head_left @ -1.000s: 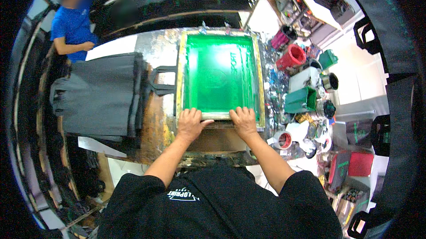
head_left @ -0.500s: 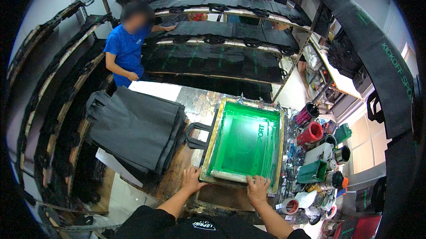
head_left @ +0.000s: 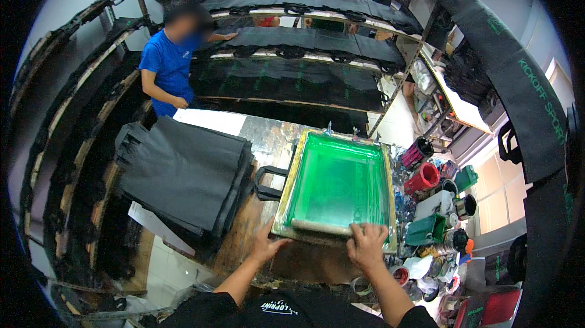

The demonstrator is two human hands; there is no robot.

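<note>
A screen-printing frame (head_left: 391,206) with green ink across its mesh (head_left: 332,175) is in front of me, its near edge seemingly raised off the board. Along that near edge lies a squeegee (head_left: 320,227) with a pale handle. My right hand (head_left: 368,246) curls its fingers over the frame's near edge by the squeegee's right end. At the near left corner, my left hand (head_left: 266,244) is open, thumb spread from blurred fingers, beside or touching the frame. A black bag handle (head_left: 268,183) sticks out left of the frame; the bag's body is hidden beneath it.
Stacked black bags (head_left: 189,175) lie on the table to the left. Ink pots, including a red one (head_left: 421,177), and a green container (head_left: 425,230) crowd the right side. Beyond are racks of black bags (head_left: 292,78) and a person in blue (head_left: 167,63).
The frame's near edge has come up, and the squeegee with it. My right hand has shifted right and up, while my left hand has stayed near the corner. The mesh looks more evenly green.
</note>
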